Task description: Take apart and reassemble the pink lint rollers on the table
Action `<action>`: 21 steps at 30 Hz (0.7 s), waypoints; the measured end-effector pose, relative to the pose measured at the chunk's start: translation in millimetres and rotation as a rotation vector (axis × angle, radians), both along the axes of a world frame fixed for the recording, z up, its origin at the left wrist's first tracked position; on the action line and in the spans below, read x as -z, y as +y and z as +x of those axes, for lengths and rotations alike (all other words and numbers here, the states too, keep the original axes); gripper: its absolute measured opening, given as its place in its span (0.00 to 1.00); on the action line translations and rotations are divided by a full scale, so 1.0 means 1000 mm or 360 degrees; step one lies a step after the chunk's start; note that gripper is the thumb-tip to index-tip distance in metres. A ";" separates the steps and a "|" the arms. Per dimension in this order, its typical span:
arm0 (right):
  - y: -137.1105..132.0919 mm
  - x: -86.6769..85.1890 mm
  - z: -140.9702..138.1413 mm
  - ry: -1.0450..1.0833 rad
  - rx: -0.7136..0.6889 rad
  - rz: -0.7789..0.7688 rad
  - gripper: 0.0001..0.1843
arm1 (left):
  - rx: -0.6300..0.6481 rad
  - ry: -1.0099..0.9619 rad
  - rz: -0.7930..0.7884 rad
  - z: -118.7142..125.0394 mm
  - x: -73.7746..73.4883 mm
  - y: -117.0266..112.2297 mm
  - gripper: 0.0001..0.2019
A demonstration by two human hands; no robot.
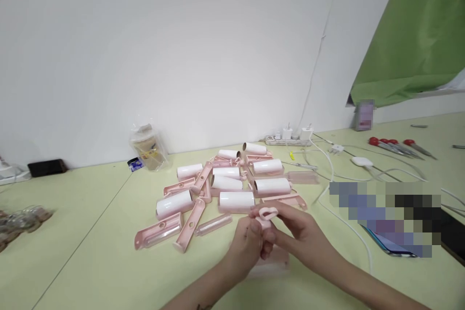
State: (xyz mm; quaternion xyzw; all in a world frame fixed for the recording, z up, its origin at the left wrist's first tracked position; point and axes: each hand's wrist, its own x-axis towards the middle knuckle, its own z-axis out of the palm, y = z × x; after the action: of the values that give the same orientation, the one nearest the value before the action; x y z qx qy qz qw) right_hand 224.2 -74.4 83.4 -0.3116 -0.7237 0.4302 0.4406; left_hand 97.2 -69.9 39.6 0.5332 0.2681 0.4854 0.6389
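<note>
Both my hands meet low in the middle of the view, over a pale green table [90, 261]. My left hand [247, 247] and my right hand [294, 232] are closed together on a pink lint-roller handle [267, 215], whose looped end sticks up between the fingers. A pink cover piece [271, 264] lies on the table just under the hands. Behind them is a pile of white lint rolls [236, 198] and pink covers and handles [189, 225].
A plastic bag with a cup [148, 147] stands at the wall. A power strip with chargers [288, 138] and white cables [348, 223] run to the right. Red-handled screwdrivers [395, 146] lie far right, a phone [388, 244] near right, a dark phone [47, 167] far left.
</note>
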 end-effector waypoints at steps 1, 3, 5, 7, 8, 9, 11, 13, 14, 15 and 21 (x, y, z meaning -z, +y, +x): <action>0.000 0.001 -0.002 0.0025 -0.0017 -0.0083 0.10 | 0.0014 -0.0024 -0.0032 0.000 -0.001 0.000 0.34; 0.001 -0.003 -0.003 0.0028 -0.0061 -0.0166 0.11 | 0.0037 -0.0071 -0.0102 0.000 -0.003 0.000 0.35; 0.003 -0.010 -0.003 -0.0017 -0.0123 -0.0151 0.09 | 0.0045 -0.0100 -0.0150 -0.001 -0.006 0.000 0.35; 0.004 -0.014 -0.003 -0.0062 -0.0168 -0.0109 0.08 | 0.0044 -0.0119 -0.0161 -0.002 -0.007 -0.002 0.35; 0.004 -0.015 -0.003 -0.0071 -0.0178 -0.0093 0.08 | 0.0045 -0.0128 -0.0157 -0.002 -0.007 -0.002 0.34; 0.004 -0.014 -0.003 -0.0065 -0.0180 -0.0074 0.08 | 0.0047 -0.0134 -0.0151 -0.002 -0.007 -0.002 0.34; 0.002 -0.013 -0.004 -0.0035 -0.0158 -0.0031 0.08 | 0.0053 -0.0140 -0.0136 -0.001 -0.006 -0.002 0.33; 0.001 -0.012 -0.004 -0.0022 -0.0136 0.0015 0.08 | 0.0063 -0.0132 -0.0128 -0.002 -0.004 -0.001 0.33; 0.001 -0.012 -0.004 -0.0028 -0.0132 0.0024 0.08 | 0.0065 -0.0125 -0.0126 -0.002 -0.004 -0.001 0.33; 0.001 -0.013 -0.004 -0.0036 -0.0131 0.0023 0.07 | 0.0064 -0.0117 -0.0125 -0.002 -0.004 -0.001 0.33; -0.001 -0.016 -0.008 0.0009 -0.0079 0.0020 0.04 | 0.0018 -0.0068 -0.0126 -0.003 -0.019 -0.006 0.30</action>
State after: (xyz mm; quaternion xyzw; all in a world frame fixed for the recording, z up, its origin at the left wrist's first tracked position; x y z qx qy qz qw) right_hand 216.6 -75.4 99.0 -0.2894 -0.7326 0.4374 0.4338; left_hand 94.6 -75.8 58.6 0.4986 0.2703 0.4820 0.6678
